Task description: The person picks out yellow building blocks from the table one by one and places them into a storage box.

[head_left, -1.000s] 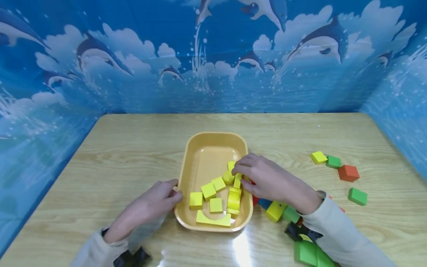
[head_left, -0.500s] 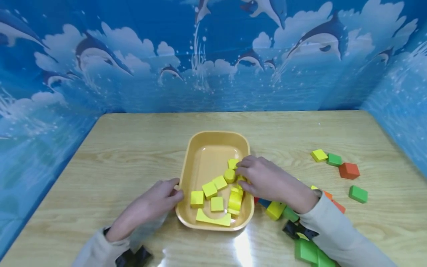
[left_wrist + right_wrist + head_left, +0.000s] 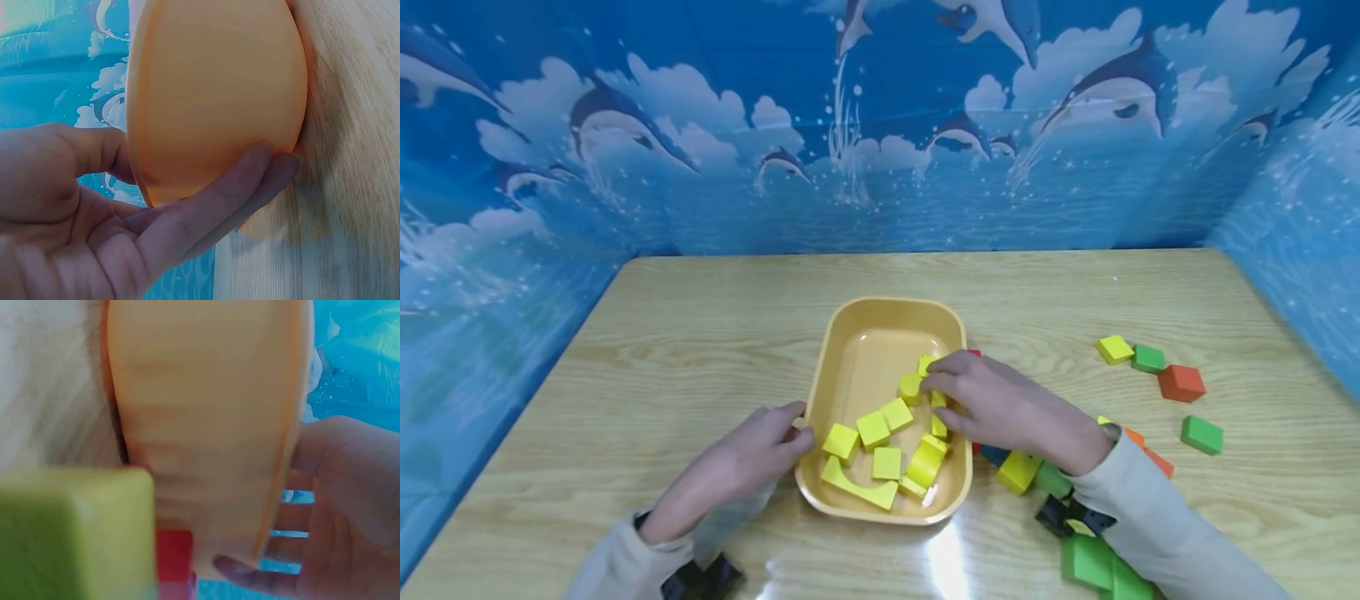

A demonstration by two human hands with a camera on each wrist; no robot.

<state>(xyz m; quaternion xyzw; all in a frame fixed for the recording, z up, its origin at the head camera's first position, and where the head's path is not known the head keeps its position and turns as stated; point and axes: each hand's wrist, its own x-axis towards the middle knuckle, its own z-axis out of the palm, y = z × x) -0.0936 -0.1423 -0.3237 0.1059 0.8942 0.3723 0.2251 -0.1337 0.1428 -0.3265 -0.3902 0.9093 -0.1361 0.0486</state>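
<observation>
A rounded, deep orange-yellow tray with a glossy inside [image 3: 868, 350] is set on the light wood-grain worktop [image 3: 700, 333]. Its left wall is gripped by the left hand [image 3: 741, 454]: the thumb is hooked over the rim, and the fingers [image 3: 206, 212] are laid along the outer wall.

The right hand [image 3: 1000, 408] is reached over the opposite rim, its fingers and thumb bent down among the yellow pieces there. In the right wrist view the fingers are seen parted, most hidden behind the rim, with one fingertip placed on the outer wall; whether a piece is pinched cannot be told.

Only yellow blocks are seen in the tray, in its nearer part. A yellow block with a curved cut-out [image 3: 859, 490] is laid near the front, with a small yellow square block [image 3: 887, 463] behind it and a yellow cylinder [image 3: 910, 389] close to the right fingers.

Outside, by the right wall, a blue block [image 3: 995, 455] and a yellow cube with a dark dot [image 3: 1018, 472] are partly covered by the right arm. Farther right, a red block [image 3: 1182, 383] is placed beside a flat green block [image 3: 1148, 358].
</observation>
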